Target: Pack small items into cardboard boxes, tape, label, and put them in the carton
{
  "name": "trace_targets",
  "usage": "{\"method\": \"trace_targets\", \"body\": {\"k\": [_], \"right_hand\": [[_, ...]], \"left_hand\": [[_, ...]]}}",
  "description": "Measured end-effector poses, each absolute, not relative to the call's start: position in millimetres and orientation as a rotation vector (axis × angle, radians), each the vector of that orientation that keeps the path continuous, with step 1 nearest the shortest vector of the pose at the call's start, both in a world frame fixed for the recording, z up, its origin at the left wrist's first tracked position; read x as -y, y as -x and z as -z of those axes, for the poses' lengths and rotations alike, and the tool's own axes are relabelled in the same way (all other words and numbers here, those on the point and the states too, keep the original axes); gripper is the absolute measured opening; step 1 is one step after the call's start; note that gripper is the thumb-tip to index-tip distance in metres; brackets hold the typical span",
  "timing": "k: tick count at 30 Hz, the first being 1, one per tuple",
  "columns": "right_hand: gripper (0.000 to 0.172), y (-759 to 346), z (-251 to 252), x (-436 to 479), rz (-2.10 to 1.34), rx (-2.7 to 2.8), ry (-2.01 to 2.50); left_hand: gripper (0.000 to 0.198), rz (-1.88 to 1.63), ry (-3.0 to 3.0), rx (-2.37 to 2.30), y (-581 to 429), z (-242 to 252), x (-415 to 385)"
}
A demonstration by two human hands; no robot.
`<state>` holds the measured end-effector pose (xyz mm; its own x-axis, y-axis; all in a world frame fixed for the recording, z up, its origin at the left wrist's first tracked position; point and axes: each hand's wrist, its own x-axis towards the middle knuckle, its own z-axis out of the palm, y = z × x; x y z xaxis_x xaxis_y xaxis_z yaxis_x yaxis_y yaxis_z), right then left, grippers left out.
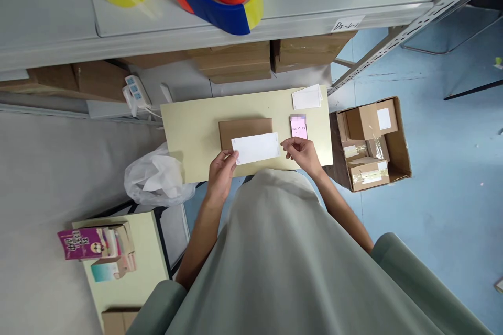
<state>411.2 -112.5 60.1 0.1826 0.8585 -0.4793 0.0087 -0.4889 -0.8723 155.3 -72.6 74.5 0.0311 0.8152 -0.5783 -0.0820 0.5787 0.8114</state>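
A white paper slip (256, 148) is held over the near edge of the tabletop (188, 131), around its middle; its left end is pinched between the thumb and fingers of the left hand (223, 167); the thumb and fingers of the right hand (301, 153) are drawn together just beside the slip's right end, and whether anything is gripped there cannot be told.

A brown box (245, 128) is placed behind the slip, its near part covered from sight; whether the two are touching cannot be told. The slip is best kept flat and level, steadied lightly at both ends so that no crease is made; its edges are best lined up with those of the box, and its middle left untouched.

Near the right edge, a phone (298, 125) is laid, its screen lit; more slips (307, 97) are piled at the far right corner.

Beyond the right edge, a large open carton (404, 138) is seen; several small boxes (363, 123) are held inside, some marked with white labels, some sealed with shiny tape; bare room is left at its right side. By the near left corner, a plastic bag (153, 178) is bunched; its contents cannot be made out.
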Motion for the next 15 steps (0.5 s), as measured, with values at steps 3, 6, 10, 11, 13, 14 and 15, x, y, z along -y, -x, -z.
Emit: {"method": "trace_targets", "body": {"k": [3,6,10,11,13,14,15], "right_hand": [[0.029,-410.7,-62.5,112.8,-1.407,0.825,1.692],[0.033,-406.3,-63.8,112.6,-1.422,0.833,1.692],[0.037,-398.6,-63.1,111.6,-1.429,0.844,1.695],[0.037,-397.0,-62.6,111.5,-1.427,0.849,1.7],[0.036,-394.6,-61.0,111.9,-1.424,0.866,1.719],[0.036,-393.7,-59.9,112.4,-1.421,0.882,1.733],[0.035,-392.7,-58.4,113.1,-1.416,0.902,1.749]], "left_hand": [[0.045,-0.765,-0.687,-1.37,-153.7,-73.4,71.9],[0.045,-0.745,-0.692,-1.365,-152.4,-71.8,71.6],[0.045,-0.745,-0.688,-1.358,-146.9,-64.5,70.7],[0.044,-0.741,-0.69,-1.361,-144.7,-61.1,70.3],[0.044,-0.725,-0.704,-1.377,-139.6,-52.5,69.6],[0.045,-0.712,-0.712,-1.386,-137.1,-47.6,69.3],[0.046,-0.698,-0.719,-1.395,-134.8,-42.6,69.1]]}}
